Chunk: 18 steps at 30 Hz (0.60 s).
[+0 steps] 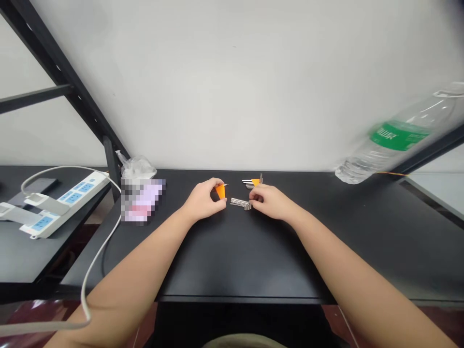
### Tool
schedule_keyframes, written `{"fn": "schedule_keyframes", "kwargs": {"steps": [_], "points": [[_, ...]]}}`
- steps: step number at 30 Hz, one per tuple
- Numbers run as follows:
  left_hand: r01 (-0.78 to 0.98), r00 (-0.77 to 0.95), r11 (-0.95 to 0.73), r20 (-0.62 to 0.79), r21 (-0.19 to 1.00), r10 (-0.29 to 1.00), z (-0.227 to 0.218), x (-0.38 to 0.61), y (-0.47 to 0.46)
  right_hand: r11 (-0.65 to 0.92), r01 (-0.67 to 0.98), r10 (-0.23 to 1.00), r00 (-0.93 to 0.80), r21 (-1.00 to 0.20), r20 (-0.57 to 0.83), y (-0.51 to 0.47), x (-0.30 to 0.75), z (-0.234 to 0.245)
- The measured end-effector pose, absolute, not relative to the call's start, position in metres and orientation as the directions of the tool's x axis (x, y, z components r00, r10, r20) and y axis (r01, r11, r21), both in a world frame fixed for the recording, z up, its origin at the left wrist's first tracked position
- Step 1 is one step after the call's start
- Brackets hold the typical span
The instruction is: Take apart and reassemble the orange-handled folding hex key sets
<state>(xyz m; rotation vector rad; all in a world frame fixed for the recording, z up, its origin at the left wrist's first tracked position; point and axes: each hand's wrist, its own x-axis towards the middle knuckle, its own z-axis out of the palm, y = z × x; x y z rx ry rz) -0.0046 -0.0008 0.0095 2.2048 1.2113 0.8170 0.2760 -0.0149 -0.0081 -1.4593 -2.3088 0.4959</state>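
Note:
My left hand (204, 199) is closed round a small orange holder (221, 191) with a thin metal key tip sticking out to the right. My right hand (270, 200) pinches a bundle of several silver hex keys (240, 203) lying on the black table (232, 261) between both hands. Just behind the right hand lies a second orange holder with hex keys (253, 182) in it.
A crumpled clear plastic bag (136, 166) and a blurred pink-white object (142, 200) lie left of my hands. A white power strip (61, 203) with a grey cable (94, 256) rests on the left table. A clear water bottle with a green label (397, 140) lies at the right. A black shelf frame (68, 82) stands at the left.

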Motion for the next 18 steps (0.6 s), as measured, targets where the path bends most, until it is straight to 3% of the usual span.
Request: {"fn": "schedule_keyframes", "kwargs": {"steps": [8, 14, 18], "points": [[0.579, 0.441, -0.494, 0.260, 0.648, 0.859, 0.007, -0.003, -0.001, 0.307, 0.823, 0.939, -0.344, -0.477, 0.011, -0.014, 0.270, -0.007], [0.588, 0.459, -0.489, 0.232, 0.644, 0.858, 0.008, -0.002, -0.002, 0.097, 0.943, 0.983, -0.140, -0.318, -0.115, -0.018, 0.274, 0.000], [0.579, 0.486, -0.517, 0.242, 0.630, 0.839, 0.007, -0.001, -0.004, 0.236, 0.829, 0.961, -0.275, -0.507, -0.002, -0.023, 0.276, 0.006]]}}
